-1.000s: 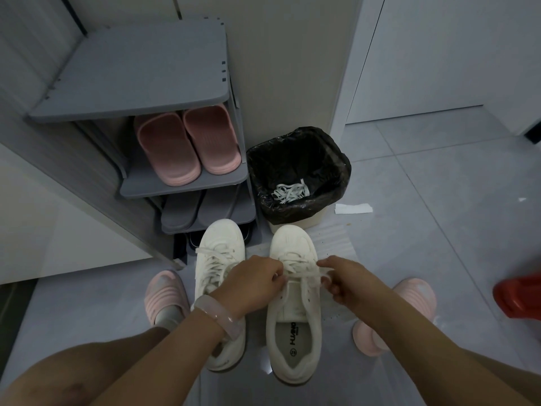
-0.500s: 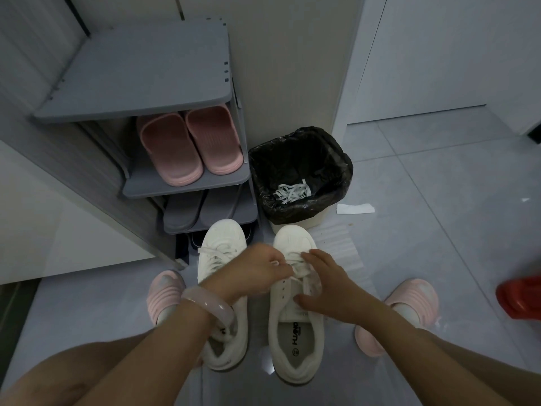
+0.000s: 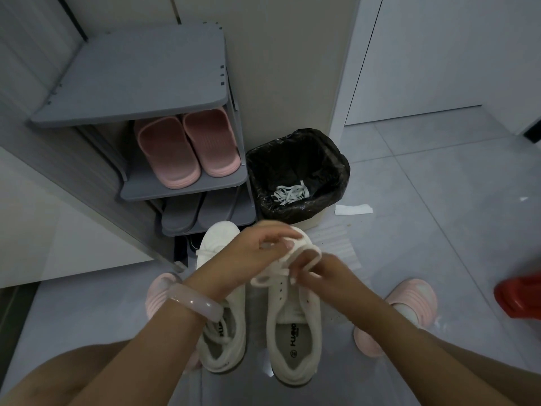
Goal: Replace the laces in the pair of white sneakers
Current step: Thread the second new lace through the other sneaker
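White sneakers [image 3: 292, 326] side by side; left hand [image 3: 248, 253] and right hand [image 3: 325, 273] each pinch lace [image 3: 307, 259] loops.

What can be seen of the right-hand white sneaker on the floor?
The right-hand white low-top sneaker stands upright on the grey tiled floor, toe towards the black-lined bin, beside its twin. The upper looks like smooth leather; the insole bears a printed logo. The left hand and the right hand hold loops of its flat white lace.

Sneakers [image 3: 292, 332]: white, white laces [image 3: 304, 260]. Shelf slippers [image 3: 187, 148]: pink. Shoe rack [image 3: 140, 77]: grey. Bin liner [image 3: 295, 162]: black, holding white laces. Wrist bangle [image 3: 194, 300]: pale pink. Floor tiles [image 3: 439, 200]: light grey.
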